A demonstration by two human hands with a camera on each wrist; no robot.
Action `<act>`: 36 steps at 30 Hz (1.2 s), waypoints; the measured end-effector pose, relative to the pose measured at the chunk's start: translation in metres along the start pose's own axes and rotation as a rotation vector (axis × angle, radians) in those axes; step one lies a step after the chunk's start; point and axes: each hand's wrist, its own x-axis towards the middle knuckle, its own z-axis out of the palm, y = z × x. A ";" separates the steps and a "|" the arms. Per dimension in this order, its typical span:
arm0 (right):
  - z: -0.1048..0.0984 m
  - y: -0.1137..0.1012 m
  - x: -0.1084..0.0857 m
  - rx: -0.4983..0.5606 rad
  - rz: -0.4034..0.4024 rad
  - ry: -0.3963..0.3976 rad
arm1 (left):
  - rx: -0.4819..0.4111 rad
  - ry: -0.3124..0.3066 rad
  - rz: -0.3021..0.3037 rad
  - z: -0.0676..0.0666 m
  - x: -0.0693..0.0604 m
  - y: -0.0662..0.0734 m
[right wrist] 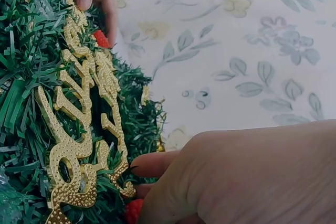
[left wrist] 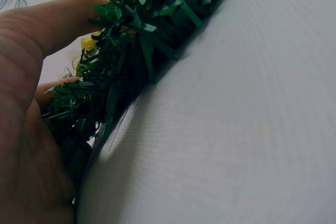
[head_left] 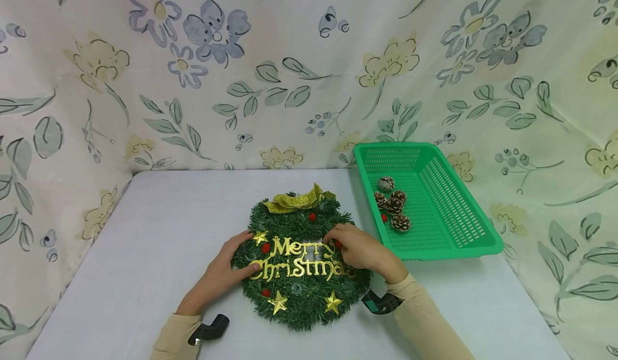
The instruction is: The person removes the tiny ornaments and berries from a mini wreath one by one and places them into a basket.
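A green wreath (head_left: 299,317) lies on the table, with gold "Merry Christmas" lettering (head_left: 304,267), gold stars, red berries and a gold bow (head_left: 294,201) at its top. My left hand (head_left: 219,271) grips the wreath's left side, thumb over the start of "Christmas"; the left wrist view shows thumb and fingers around the green tinsel (left wrist: 152,30). On the right side, my right hand (head_left: 364,252) has curled fingers at the end of "Merry". In the right wrist view its fingertips touch the lettering (right wrist: 73,156) beside a red berry (right wrist: 133,211); whether they pinch it is hidden.
A green basket (head_left: 436,252) stands at the right behind my right hand. Several pinecones (head_left: 401,222) and a red berry (head_left: 384,218) lie along its left side. Floral cloth (head_left: 289,118) hangs behind the white table (head_left: 159,226).
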 end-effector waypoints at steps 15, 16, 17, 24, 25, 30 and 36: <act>-0.002 -0.001 -0.002 -0.070 -0.088 0.100 | 0.000 -0.002 -0.001 0.000 0.000 0.000; -0.002 -0.001 -0.002 -0.072 -0.092 0.104 | 0.001 -0.001 -0.001 0.000 0.000 0.000; -0.003 -0.001 -0.002 -0.072 -0.095 0.105 | 0.001 0.000 -0.001 0.000 0.000 0.000; -0.008 -0.003 0.000 -0.073 -0.103 0.094 | 0.001 -0.001 -0.002 0.000 0.000 0.001; -0.009 -0.004 0.000 -0.067 -0.101 0.087 | -0.001 -0.001 -0.003 0.000 0.001 0.001; -0.013 -0.007 0.001 -0.048 -0.086 0.027 | -0.007 -0.005 -0.010 0.000 0.001 0.001; -0.015 -0.011 0.004 -0.042 -0.062 -0.006 | -0.004 -0.003 -0.009 0.001 0.001 0.000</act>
